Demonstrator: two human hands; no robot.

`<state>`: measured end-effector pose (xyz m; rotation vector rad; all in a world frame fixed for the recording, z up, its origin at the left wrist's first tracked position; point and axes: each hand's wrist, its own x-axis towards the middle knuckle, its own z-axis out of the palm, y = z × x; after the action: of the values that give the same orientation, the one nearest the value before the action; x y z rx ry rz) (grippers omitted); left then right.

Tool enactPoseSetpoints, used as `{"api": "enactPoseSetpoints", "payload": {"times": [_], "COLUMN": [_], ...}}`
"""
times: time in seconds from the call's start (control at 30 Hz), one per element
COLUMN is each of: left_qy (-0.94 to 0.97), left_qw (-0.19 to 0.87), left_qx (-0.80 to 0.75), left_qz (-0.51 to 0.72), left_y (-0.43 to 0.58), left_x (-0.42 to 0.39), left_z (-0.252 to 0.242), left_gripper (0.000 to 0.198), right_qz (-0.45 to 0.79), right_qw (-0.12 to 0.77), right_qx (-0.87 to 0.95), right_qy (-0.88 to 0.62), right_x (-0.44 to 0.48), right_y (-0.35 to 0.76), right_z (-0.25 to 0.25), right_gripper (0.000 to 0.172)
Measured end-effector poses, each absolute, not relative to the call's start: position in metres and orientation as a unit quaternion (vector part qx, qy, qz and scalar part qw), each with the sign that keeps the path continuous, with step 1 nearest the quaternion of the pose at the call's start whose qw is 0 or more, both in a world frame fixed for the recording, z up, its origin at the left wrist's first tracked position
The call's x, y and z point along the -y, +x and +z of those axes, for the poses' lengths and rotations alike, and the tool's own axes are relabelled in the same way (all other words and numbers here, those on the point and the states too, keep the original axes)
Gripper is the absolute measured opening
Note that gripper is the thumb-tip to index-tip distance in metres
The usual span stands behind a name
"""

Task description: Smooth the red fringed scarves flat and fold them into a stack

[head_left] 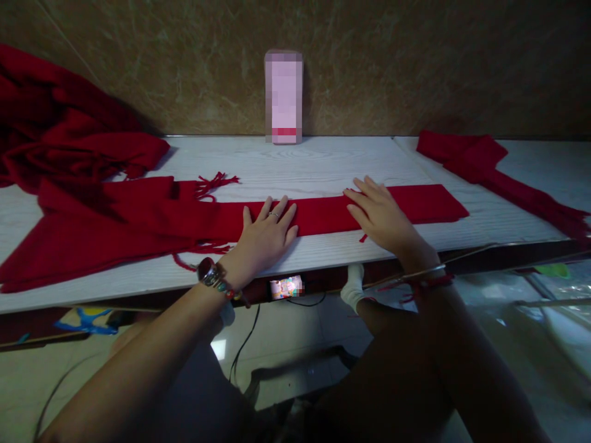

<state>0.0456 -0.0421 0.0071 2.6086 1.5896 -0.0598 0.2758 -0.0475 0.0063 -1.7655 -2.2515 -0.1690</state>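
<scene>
A red fringed scarf (318, 215) lies lengthwise along the white wood-grain table, its middle and right part folded into a flat narrow strip. To the left it spreads wider, with tassels showing at both edges. My left hand (268, 237) rests flat on the strip, fingers spread, a ring on one finger. Further right, my right hand (381, 215) also lies on the fabric with its fingers stretched out. Both palms face down, and neither hand grips the cloth.
A heap of red cloth (69, 123) is at the back left. Another red scarf (480, 163) lies at the right. A phone (283, 98) leans upright against the brown wall (360, 67). Below the table edge (138, 298) sits a second lit phone (285, 287) near cables.
</scene>
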Motion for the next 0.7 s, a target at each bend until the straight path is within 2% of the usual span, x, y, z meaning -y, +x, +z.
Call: {"api": "enactPoseSetpoints", "payload": {"times": [0.17,0.4,0.57,0.7], "left_qy": [0.856,0.858,0.858,0.859], "left_qw": [0.050,0.051,0.057,0.063], "left_qx": [-0.513,-0.510,-0.510,-0.507], "left_qz": [-0.031,-0.034,-0.028,-0.032], "left_y": [0.044,0.043,0.043,0.042], "left_x": [0.040,0.039,0.040,0.041], "left_z": [0.008,0.007,0.007,0.008], "left_gripper": [0.052,0.052,0.052,0.052], "right_qz": [-0.019,-0.017,-0.026,-0.013], "right_qw": [0.092,0.079,0.101,0.069], "right_qx": [0.807,0.804,0.823,0.835], "right_qy": [-0.583,-0.590,-0.558,-0.546], "right_x": [0.042,0.042,0.048,0.050], "right_y": [0.270,0.272,0.257,0.244], "right_z": [-0.009,-0.009,-0.002,-0.004], "right_gripper": [0.045,0.046,0.047,0.048]}}
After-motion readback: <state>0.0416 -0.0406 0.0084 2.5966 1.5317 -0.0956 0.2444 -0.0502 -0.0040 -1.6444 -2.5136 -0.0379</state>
